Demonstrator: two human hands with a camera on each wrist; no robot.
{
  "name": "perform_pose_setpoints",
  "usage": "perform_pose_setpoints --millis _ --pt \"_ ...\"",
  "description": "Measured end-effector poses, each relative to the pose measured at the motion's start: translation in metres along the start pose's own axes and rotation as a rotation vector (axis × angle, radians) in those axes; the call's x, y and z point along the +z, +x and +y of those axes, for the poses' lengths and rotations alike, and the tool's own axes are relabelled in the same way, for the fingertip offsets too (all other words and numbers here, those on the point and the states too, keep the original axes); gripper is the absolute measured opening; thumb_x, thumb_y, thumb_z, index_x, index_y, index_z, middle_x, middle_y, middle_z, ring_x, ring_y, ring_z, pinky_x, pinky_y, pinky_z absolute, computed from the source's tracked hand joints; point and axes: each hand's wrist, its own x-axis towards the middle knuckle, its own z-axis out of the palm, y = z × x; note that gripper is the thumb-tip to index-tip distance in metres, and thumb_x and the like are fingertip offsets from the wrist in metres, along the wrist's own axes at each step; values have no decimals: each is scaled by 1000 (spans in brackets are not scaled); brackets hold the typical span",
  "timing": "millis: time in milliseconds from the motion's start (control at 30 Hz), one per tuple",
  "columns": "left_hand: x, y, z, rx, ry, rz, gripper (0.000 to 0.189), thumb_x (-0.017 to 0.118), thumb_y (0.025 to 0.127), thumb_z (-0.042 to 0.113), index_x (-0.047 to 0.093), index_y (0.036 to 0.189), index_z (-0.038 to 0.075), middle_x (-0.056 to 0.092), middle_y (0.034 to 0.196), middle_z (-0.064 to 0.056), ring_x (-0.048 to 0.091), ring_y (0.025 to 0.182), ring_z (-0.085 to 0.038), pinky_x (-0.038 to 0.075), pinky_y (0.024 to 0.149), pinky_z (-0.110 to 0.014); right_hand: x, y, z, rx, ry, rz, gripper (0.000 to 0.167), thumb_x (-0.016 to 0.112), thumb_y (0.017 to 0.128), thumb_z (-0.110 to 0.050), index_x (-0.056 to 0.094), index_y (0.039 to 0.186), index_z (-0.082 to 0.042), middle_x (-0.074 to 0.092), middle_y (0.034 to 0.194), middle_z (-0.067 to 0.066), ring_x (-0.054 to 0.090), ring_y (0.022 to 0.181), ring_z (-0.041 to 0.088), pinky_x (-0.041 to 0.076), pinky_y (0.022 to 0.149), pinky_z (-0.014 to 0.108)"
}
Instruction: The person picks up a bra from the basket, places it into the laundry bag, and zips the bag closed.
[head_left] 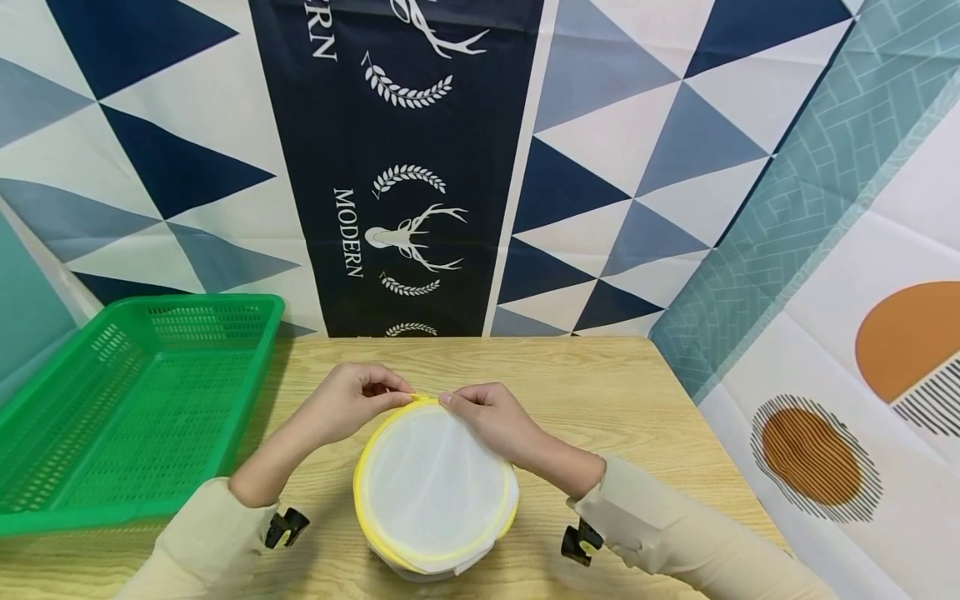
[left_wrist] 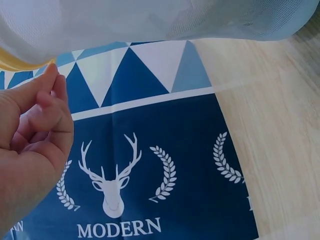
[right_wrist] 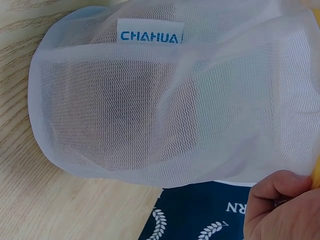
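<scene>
A white mesh laundry bag (head_left: 435,483) stands upright on the wooden table, its round top edged by a yellow zipper rim (head_left: 362,492). At the far side of that rim, my left hand (head_left: 351,406) pinches the yellow edge between thumb and forefinger. Right beside it my right hand (head_left: 491,419) grips the same rim, thumb on top. The right wrist view shows the bag's sheer mesh side (right_wrist: 125,110) with a CHAHUA label (right_wrist: 150,32) and darker shapes through the mesh. In the left wrist view, the left fingertips (left_wrist: 52,70) meet right at the yellow edge.
A green plastic basket (head_left: 240,400) with slotted walls stands on the left of the table (head_left: 600,392). Behind the table hangs a patterned cloth (head_left: 405,150) with triangles and deer heads. Another printed cloth (head_left: 825,333) borders the right side.
</scene>
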Motion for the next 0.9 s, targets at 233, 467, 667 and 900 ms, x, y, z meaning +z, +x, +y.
perform_pose_setpoints --millis 233,467,667,900 --pt "2 0 -2 10 -10 18 9 69 84 16 73 89 10 67 83 -2 52 68 -14 45 59 -20 -1 1 2 -6 0 -7 36 53 95 -30 69 92 1 62 69 2 58 51 9 49 47 24" --pt "3 -1 -2 19 7 29 9 69 84 17 73 88 11 66 82 -2 50 66 -14 44 57 -20 -1 2 4 1 1 -14 36 52 95 -31 70 92 0 63 70 2 60 52 9 50 47 25" --pt "4 -2 -2 24 29 30 9 68 85 18 72 88 11 65 81 -1 49 66 -13 43 57 -20 0 1 5 -4 8 -3 36 53 95 -31 70 94 1 63 70 3 59 52 9 50 48 25" --pt "5 -4 -2 29 61 49 8 69 85 20 72 86 13 67 84 0 42 62 -13 36 54 -21 0 -1 6 -6 -1 10 35 54 95 -31 70 94 0 64 70 3 59 52 9 51 48 26"
